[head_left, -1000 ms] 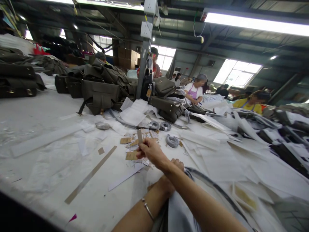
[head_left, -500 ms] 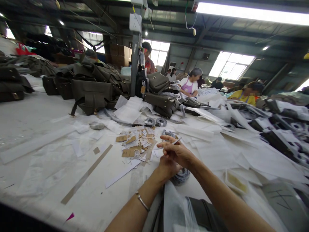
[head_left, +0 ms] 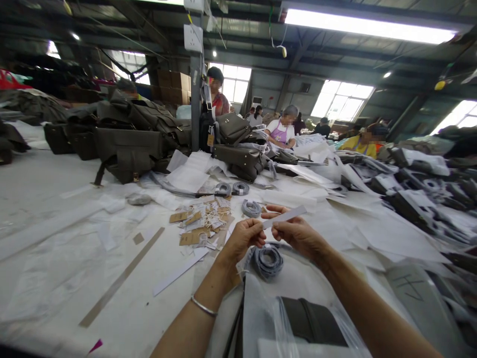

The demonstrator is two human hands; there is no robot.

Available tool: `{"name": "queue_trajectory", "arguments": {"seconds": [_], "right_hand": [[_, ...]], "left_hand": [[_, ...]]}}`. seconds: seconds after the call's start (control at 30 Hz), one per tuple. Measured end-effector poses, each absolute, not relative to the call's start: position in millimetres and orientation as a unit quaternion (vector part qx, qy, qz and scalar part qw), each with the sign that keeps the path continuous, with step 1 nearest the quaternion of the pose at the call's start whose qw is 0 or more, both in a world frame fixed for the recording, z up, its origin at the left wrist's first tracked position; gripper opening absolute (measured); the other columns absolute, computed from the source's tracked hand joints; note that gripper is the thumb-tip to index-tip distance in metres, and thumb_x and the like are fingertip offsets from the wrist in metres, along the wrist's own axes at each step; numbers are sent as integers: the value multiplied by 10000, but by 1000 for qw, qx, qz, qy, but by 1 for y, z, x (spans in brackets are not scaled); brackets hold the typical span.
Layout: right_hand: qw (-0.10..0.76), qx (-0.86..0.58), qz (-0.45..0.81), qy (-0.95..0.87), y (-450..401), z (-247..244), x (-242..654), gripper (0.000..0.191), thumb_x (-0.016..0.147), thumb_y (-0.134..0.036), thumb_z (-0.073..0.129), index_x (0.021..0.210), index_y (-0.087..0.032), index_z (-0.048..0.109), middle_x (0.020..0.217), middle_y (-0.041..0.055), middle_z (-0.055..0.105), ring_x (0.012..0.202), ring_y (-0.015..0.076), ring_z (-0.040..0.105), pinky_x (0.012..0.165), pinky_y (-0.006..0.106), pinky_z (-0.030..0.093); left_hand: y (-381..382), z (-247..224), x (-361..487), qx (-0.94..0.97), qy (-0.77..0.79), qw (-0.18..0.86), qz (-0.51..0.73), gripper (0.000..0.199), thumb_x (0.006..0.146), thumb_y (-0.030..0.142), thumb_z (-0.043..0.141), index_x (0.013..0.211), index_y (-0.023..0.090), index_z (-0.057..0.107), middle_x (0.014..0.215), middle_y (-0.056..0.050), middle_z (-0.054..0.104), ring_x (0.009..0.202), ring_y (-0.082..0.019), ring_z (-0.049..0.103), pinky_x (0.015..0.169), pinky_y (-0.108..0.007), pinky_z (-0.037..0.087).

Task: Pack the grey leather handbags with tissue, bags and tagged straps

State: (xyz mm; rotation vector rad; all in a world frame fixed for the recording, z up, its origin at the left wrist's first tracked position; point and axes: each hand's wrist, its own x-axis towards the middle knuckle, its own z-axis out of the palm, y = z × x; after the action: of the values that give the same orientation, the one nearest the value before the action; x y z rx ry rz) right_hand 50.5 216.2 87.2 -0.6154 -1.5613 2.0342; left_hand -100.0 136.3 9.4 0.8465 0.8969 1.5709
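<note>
A narrow white strip slants up between my hands over the table. My left hand pinches its lower left end between thumb and fingers. Closer to its middle, the thumb and fingers of my right hand grip the same strip. Just below my hands lies a coiled grey strap, apparently wrapped in film. A dark bag under clear plastic rests nearest me, partly covered by white sheeting. Left of my hands is a pile of brown tags with white strings.
More wrapped coils sit beyond my hands. Dark bags are heaped at the back left, near a post. White foam sheets cover the right side. A flat brown strip lies on the left. Several people work farther back.
My hands were crossed close together over the coil; now they are apart, with the strip stretched between them. The coil below has come into view. The camera view has shifted slightly right.
</note>
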Motion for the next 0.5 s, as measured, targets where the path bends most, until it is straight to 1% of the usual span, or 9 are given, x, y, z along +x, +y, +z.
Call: {"name": "queue_trajectory", "arguments": {"seconds": [0.13,0.2,0.23,0.3,0.37,0.43,0.5], "right_hand": [[338,-240,692,-591,216,79,49,430,651,-312,841,1018,-167,670,1037,81,716,628,123,639,597,286,547],[355,-247,663,-612,215,77,48,425,644,-366,843,978,-156,685,994,77,720,616,134,649,607,310,567],[355,-252,647,-625,215,77,48,435,640,-388,842,974,-156,688,971,74,723,607,140,653,607,317,571],[346,-265,609,-662,214,76,47,451,641,-423,828,978,-159,689,898,62,726,587,151,657,593,318,571],[321,-284,547,-719,212,76,48,412,660,-427,798,960,-163,696,816,45,720,565,157,656,563,299,556],[285,-297,463,-785,211,76,49,307,694,-395,756,902,-173,711,738,25,707,542,152,648,535,269,527],[242,-301,389,-837,208,75,50,179,722,-344,712,805,-186,714,640,0,677,518,142,632,518,240,491]], "left_hand": [[137,6,-99,355,382,549,653,464,709,567,742,775,144,564,632,23,579,458,-61,505,472,-181,396],[139,6,-99,363,390,543,649,440,724,544,741,781,135,590,651,4,602,502,-83,541,507,-200,424],[139,6,-99,368,396,530,653,422,732,525,744,798,130,611,691,-13,627,563,-102,578,557,-215,453],[140,7,-97,375,408,487,675,377,757,474,743,882,130,657,846,-48,681,772,-145,639,728,-247,492],[139,10,-95,384,414,426,707,358,789,428,726,1012,152,678,1030,-64,691,978,-176,627,891,-271,461],[137,13,-94,402,407,384,725,383,812,403,708,1116,175,668,1147,-74,673,1066,-201,610,947,-297,444],[135,16,-93,427,393,375,723,397,803,386,719,1136,175,670,1155,-87,674,1035,-217,630,916,-316,472]]}}
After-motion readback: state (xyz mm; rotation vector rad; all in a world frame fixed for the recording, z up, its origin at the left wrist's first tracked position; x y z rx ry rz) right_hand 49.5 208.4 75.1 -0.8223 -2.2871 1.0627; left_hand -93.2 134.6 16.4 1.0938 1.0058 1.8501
